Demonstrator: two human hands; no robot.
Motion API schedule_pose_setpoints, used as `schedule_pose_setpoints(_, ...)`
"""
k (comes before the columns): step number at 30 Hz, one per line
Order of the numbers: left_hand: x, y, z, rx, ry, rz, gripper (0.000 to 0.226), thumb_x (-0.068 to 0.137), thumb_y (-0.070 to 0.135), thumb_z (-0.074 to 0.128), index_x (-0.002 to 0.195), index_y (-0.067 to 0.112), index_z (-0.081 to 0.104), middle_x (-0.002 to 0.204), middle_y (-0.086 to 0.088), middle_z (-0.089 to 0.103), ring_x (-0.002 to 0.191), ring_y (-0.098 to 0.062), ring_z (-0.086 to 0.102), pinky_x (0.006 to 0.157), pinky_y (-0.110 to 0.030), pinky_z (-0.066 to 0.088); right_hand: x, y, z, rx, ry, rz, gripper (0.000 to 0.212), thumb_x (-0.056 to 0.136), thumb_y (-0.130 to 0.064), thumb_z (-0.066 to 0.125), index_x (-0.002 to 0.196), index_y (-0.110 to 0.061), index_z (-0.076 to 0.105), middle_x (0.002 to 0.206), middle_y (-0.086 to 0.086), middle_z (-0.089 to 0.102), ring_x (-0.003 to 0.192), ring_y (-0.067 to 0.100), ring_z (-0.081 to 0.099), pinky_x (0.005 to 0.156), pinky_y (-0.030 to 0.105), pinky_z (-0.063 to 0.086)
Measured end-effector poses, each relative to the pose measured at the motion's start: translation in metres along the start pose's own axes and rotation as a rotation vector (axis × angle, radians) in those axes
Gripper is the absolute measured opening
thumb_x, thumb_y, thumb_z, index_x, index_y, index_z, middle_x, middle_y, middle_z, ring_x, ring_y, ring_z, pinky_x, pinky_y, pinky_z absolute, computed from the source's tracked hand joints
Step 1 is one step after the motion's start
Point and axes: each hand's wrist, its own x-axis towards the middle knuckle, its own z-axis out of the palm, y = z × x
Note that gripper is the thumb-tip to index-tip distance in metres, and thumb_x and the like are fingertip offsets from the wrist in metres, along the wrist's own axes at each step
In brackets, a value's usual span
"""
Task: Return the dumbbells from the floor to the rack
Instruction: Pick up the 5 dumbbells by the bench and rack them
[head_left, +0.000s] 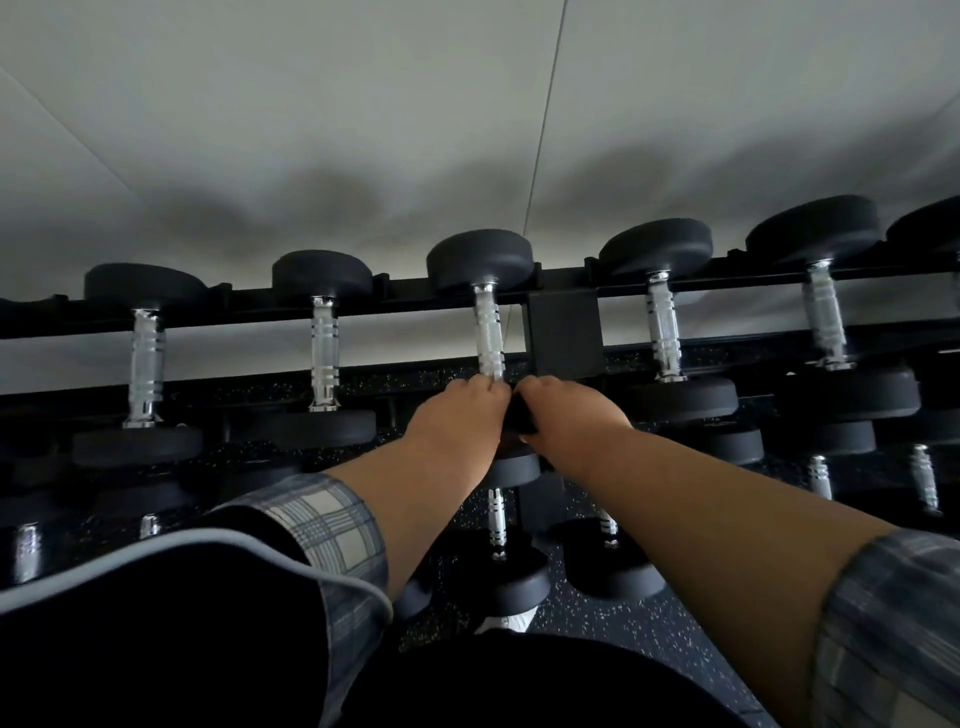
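A black-headed dumbbell with a chrome handle (491, 338) lies across the top rails of the black rack (563, 332), its far head against the back rail. Both my hands are on its near head, a sliver of which (521, 415) shows between them. My left hand (457, 415) grips it from the left, fingertips at the base of the handle. My right hand (566, 410) curls round it from the right. Most of the near head is hidden under my hands.
Other dumbbells fill the top row to the left (324, 353) and right (665, 332). More dumbbells (496, 519) sit lower down beneath my arms. A white wall rises right behind the rack. Speckled dark floor (649, 649) lies below, with a white shoe tip (506, 621).
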Motion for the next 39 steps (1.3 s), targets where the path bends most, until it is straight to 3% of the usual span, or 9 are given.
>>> schedule_pose_setpoints(7, 0.008, 0.015, 0.001, 0.014, -0.013, 0.048, 0.042, 0.083, 0.011, 0.065, 0.121, 0.018, 0.049, 0.113, -0.003, 0.054, 0.098, -0.024, 0.053, 0.074, -0.038, 0.053, -0.001, 0.014, 0.0, -0.043, -0.03, 0.038, 0.031, 0.088, -0.028, 0.068, 0.112, -0.021, 0.049, 0.111, 0.003, 0.062, 0.102, 0.027, 0.062, 0.082, 0.04, 0.052)
schedule_pose_setpoints(16, -0.003, -0.017, 0.004, -0.075, -0.126, 0.007, 0.073, 0.084, 0.027, 0.067, 0.145, 0.028, 0.027, 0.128, -0.001, 0.052, 0.115, -0.024, 0.05, 0.096, -0.042, 0.047, -0.002, 0.006, -0.005, -0.026, -0.083, 0.007, 0.056, 0.085, -0.037, 0.07, 0.132, -0.024, 0.042, 0.132, 0.004, 0.058, 0.12, 0.028, 0.055, 0.097, 0.047, 0.048)
schedule_pose_setpoints(19, -0.028, -0.047, 0.0, 0.024, -0.023, 0.038, 0.083, 0.081, 0.048, 0.066, 0.148, 0.023, 0.023, 0.136, -0.002, 0.05, 0.125, -0.023, 0.046, 0.108, -0.041, 0.035, -0.01, -0.006, -0.005, 0.069, -0.047, -0.133, 0.101, 0.078, -0.061, 0.065, 0.155, -0.033, 0.007, 0.165, 0.001, 0.02, 0.149, 0.028, 0.024, 0.122, 0.049, 0.014)
schedule_pose_setpoints(21, -0.051, -0.075, -0.007, 0.078, 0.058, 0.039, 0.086, 0.081, 0.058, 0.06, 0.148, 0.024, 0.018, 0.142, -0.001, 0.045, 0.132, -0.022, 0.038, 0.115, -0.042, 0.024, -0.011, -0.026, -0.005, 0.021, 0.06, -0.262, 0.102, 0.079, -0.07, 0.054, 0.155, -0.034, -0.004, 0.168, -0.002, 0.009, 0.153, 0.024, 0.012, 0.117, 0.04, -0.005)
schedule_pose_setpoints(23, -0.072, -0.105, -0.015, 0.109, 0.096, 0.002, 0.09, 0.08, 0.062, 0.057, 0.149, 0.026, 0.012, 0.148, -0.001, 0.038, 0.138, -0.022, 0.03, 0.118, -0.042, 0.016, -0.005, -0.054, -0.005, -0.038, 0.111, -0.332, 0.095, 0.085, -0.068, 0.05, 0.156, -0.031, -0.002, 0.168, -0.001, 0.01, 0.154, 0.021, 0.006, 0.118, 0.039, -0.008)
schedule_pose_setpoints(26, -0.094, -0.153, -0.022, 0.082, 0.005, -0.146, 0.091, 0.079, 0.057, 0.062, 0.149, 0.026, 0.013, 0.151, -0.001, 0.032, 0.138, -0.023, 0.029, 0.116, -0.041, 0.023, 0.013, -0.104, -0.001, -0.086, 0.031, -0.371, 0.086, 0.092, -0.057, 0.053, 0.158, -0.028, 0.006, 0.168, 0.0, 0.014, 0.154, 0.021, 0.006, 0.123, 0.045, -0.002)
schedule_pose_setpoints(30, -0.1, -0.193, -0.022, -0.053, -0.222, -0.326, 0.069, 0.085, 0.031, 0.063, 0.144, 0.028, 0.028, 0.143, -0.002, 0.042, 0.119, -0.026, 0.053, 0.093, -0.044, 0.049, 0.034, -0.169, 0.01, -0.063, -0.085, -0.339, 0.085, 0.09, -0.047, 0.064, 0.157, -0.021, 0.019, 0.161, 0.005, 0.032, 0.146, 0.029, 0.031, 0.118, 0.049, 0.025)
schedule_pose_setpoints(33, -0.093, -0.201, -0.02, -0.095, -0.164, -0.285, 0.036, 0.085, 0.024, 0.059, 0.119, 0.03, 0.048, 0.113, -0.002, 0.058, 0.089, -0.024, 0.064, 0.07, -0.038, 0.052, 0.045, -0.199, 0.023, -0.109, -0.119, -0.239, 0.083, 0.088, -0.041, 0.068, 0.154, -0.017, 0.024, 0.151, 0.006, 0.045, 0.135, 0.031, 0.045, 0.107, 0.05, 0.042)
schedule_pose_setpoints(39, -0.084, -0.213, -0.019, -0.077, -0.159, -0.13, 0.031, 0.089, 0.035, 0.059, 0.117, 0.024, 0.05, 0.103, -0.003, 0.054, 0.086, -0.022, 0.06, 0.068, -0.034, 0.044, 0.058, -0.215, 0.026, -0.211, -0.114, -0.066, 0.045, 0.087, -0.016, 0.069, 0.127, -0.016, 0.049, 0.115, 0.005, 0.062, 0.103, 0.026, 0.062, 0.083, 0.041, 0.054)
